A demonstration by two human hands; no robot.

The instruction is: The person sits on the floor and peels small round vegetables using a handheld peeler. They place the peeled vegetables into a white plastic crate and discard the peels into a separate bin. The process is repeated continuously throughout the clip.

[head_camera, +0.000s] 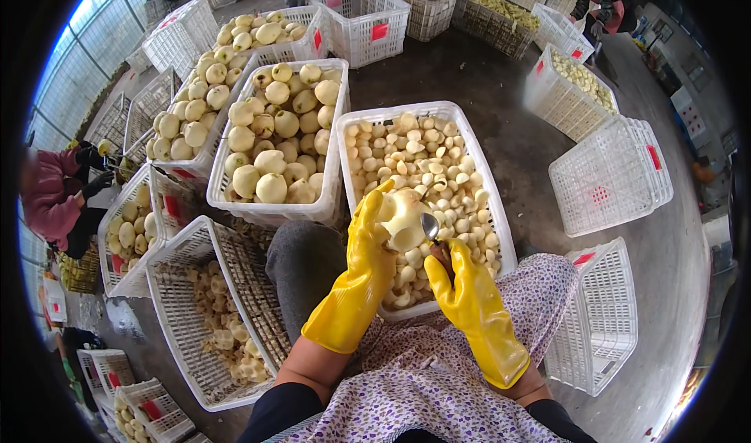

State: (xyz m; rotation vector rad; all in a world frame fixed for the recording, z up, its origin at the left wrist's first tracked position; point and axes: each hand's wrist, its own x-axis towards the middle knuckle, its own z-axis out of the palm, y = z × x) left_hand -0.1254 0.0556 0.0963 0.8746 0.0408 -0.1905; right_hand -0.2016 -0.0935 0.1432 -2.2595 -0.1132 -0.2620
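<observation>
My left hand (366, 255), in a yellow rubber glove, holds a peeled pale fruit (405, 214) with round hollows in its flesh. In my right hand (466, 290), gloved the same way, is a metal scoop (430, 226) with a brown handle, its bowl close to the fruit's right side. Both hands are over the near part of a white plastic crate (506, 237) that holds many small rounded pale pieces (410, 149). Left of it, another white crate (276, 208) is full of whole peeled fruits (271, 187).
At my left knee a tilted crate (170, 325) holds hollowed fruit remains (226, 337). More fruit-filled crates (199, 161) curve away at the left. Empty white crates (610, 179) stand at the right. A person in a pink top (53, 190) sits at the far left; another person (610, 3) bends at the upper right.
</observation>
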